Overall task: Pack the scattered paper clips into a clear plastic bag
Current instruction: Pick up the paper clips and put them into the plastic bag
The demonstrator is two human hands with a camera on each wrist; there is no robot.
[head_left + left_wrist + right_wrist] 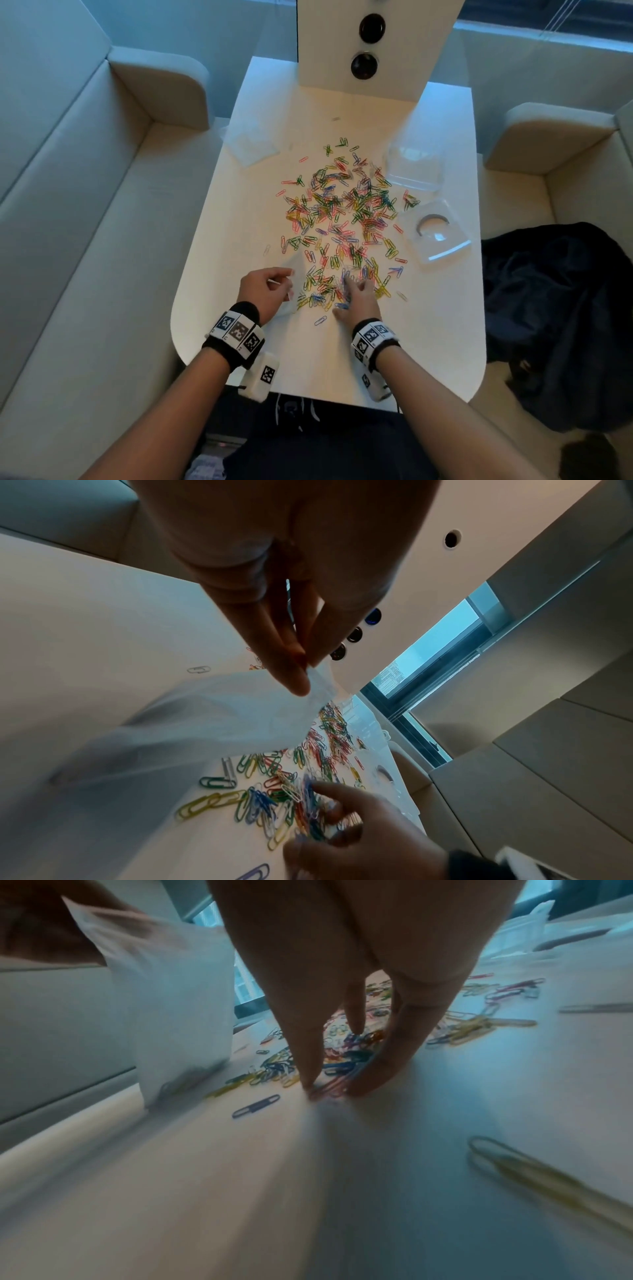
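Many coloured paper clips (342, 212) lie scattered over the middle of the white table (428, 325). My left hand (274, 286) pinches the rim of a clear plastic bag (205, 723) between thumb and fingers (294, 680), holding it up just left of the near end of the pile. The bag (178, 993) hangs down to the table. My right hand (356, 294) is pressed down on the nearest clips (342, 1064), its thumb and fingertips (308, 1080) closing round a small bunch of them. One blue clip (255, 1106) lies apart, close to the hand.
A clear plastic box (414, 168) and its lid (438, 236) sit at the table's right side. More clear bags (250, 144) lie at the far left. A white upright panel (404, 51) stands at the far end. A dark jacket (561, 325) lies on the right seat.
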